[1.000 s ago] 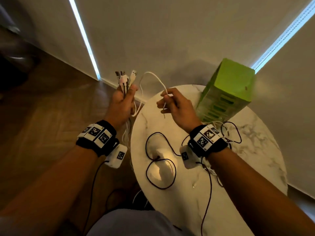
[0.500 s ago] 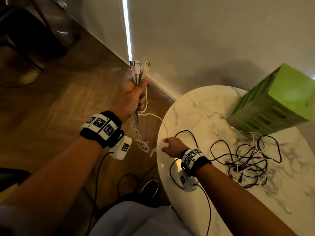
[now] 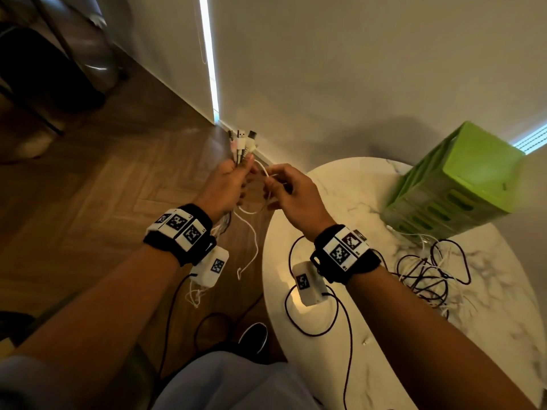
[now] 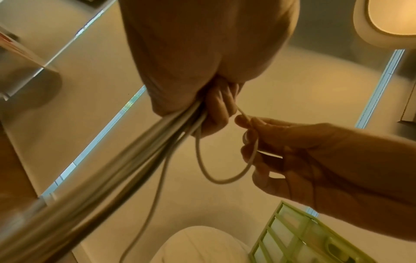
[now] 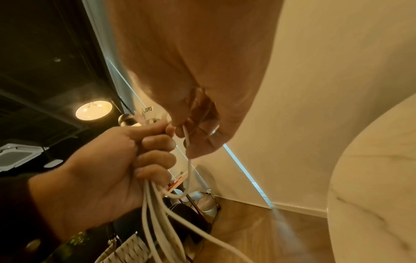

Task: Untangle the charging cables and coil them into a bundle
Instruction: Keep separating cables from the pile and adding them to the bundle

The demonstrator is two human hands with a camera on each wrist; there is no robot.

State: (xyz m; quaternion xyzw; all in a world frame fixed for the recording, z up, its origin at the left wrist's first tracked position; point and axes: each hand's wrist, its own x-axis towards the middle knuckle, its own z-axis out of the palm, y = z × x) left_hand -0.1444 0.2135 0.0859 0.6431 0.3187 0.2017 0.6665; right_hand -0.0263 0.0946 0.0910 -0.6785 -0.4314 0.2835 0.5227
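My left hand grips a bunch of white charging cables upright, plug ends sticking out above the fist, off the table's left edge. In the left wrist view the bunch runs down out of the fist. My right hand is close beside it and pinches one white cable, which loops between the hands and hangs toward the floor. The right wrist view shows that cable under my thumb next to the left fist. A tangle of black and white cables lies on the marble table.
A green slotted basket lies tipped on the table's far right side. Black wrist-camera leads curl over the table. The wall and a lit strip are just ahead; wood floor and dark furniture lie left.
My right hand rose from the table edge up to the left hand, bringing the white cable with it. The left hand kept holding the bunch of plugs.
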